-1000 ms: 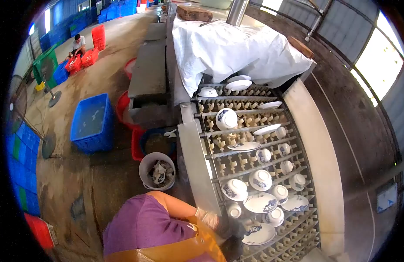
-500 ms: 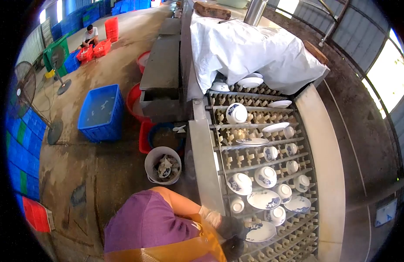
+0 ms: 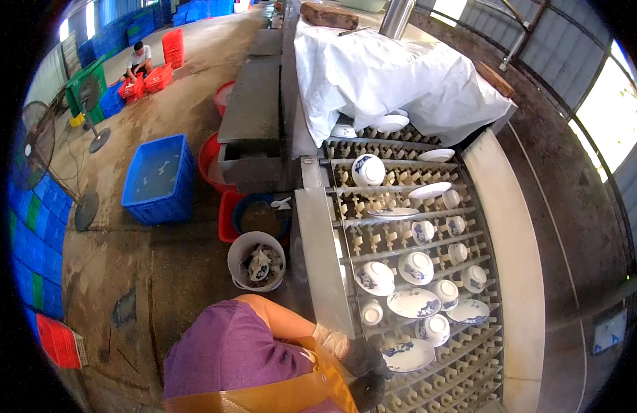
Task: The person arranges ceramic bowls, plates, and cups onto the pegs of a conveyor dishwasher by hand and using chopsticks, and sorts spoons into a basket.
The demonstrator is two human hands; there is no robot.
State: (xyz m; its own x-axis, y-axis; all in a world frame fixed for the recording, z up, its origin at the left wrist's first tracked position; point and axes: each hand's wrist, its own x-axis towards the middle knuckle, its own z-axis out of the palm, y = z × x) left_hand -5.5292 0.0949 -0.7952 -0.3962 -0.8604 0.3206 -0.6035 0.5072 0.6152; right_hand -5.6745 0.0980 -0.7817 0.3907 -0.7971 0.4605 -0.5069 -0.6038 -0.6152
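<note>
My left hand [image 3: 365, 363], in a dark glove with a pale cuff at the wrist, is low in the head view, at the left edge of the peg conveyor [image 3: 463, 359]. It is beside a blue-and-white oval plate [image 3: 409, 356]; its fingers blend into dark shadow, so their grip is hidden. Just beyond lie an upside-down bowl [image 3: 434, 330], another oval plate [image 3: 413, 303] and a patterned plate [image 3: 468, 312]. Farther along, several bowls and small cups [image 3: 372, 313] rest on the pegs. My right hand is out of sight.
A white sheet [image 3: 394, 76] covers the conveyor's far end. On the left floor are a white bucket [image 3: 256, 261] of scraps, a blue crate [image 3: 159, 180] of water and standing fans [image 3: 88, 206]. Another person [image 3: 139, 60] sits by red baskets [image 3: 145, 82] far off.
The dishes on the conveyor have shifted slightly away from me, toward the white sheet. My left hand has stayed in nearly the same place beside the nearest plate.
</note>
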